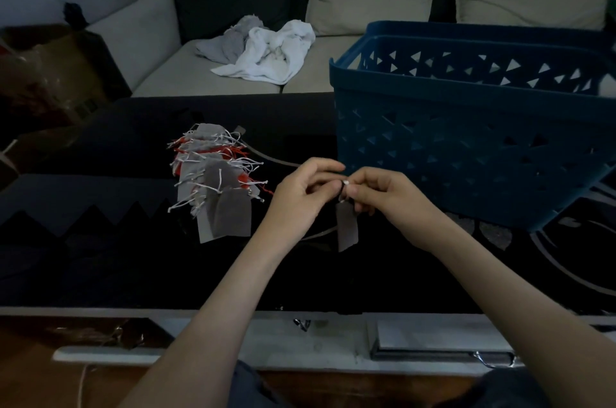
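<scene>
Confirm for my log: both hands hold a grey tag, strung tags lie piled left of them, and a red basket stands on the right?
The basket is blue, not red, per the head view. The left hand and right hand hold the grey tag, pile of tags to their left.

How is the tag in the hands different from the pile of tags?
The held tag hangs in the air, pinched by the left hand and right hand; the pile of tags lies on the table. The held tag is alone; the pile of tags has many, overlapping. Both look grey.
</scene>
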A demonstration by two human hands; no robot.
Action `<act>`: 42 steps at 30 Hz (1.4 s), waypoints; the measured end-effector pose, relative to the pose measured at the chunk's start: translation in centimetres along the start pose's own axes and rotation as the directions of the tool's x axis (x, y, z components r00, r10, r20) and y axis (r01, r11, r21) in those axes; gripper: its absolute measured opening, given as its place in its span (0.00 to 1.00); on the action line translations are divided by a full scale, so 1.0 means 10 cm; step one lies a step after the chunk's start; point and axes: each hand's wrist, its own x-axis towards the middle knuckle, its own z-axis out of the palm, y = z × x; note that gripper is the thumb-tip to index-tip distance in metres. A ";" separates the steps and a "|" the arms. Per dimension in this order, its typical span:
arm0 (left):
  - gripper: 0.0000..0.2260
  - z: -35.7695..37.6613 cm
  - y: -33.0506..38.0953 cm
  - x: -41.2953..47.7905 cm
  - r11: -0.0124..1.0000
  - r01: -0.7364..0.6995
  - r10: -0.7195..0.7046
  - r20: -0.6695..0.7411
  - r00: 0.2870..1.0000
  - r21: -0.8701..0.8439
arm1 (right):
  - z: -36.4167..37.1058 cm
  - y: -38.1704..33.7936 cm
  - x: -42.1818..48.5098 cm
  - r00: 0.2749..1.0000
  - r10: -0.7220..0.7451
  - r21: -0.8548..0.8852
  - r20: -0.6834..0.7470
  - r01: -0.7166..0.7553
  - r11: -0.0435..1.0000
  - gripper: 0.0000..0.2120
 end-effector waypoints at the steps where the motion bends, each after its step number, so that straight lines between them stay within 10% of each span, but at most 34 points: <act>1: 0.07 0.00 0.00 0.00 1.000 -0.002 0.003 -0.013 1.000 0.027 | 0.00 0.00 0.00 1.000 -0.002 0.009 -0.007 0.002 1.000 0.05; 27: 0.07 0.11 0.01 -0.05 0.988 0.086 -0.082 0.039 0.996 -0.132 | 0.11 -0.02 0.00 0.932 -0.270 -0.118 -0.242 0.248 0.961 0.07; 42: 0.12 0.08 0.04 0.00 0.871 0.150 -0.195 -0.049 0.980 -0.468 | -0.06 0.08 0.01 0.970 -0.238 -0.664 -0.044 0.149 0.732 0.09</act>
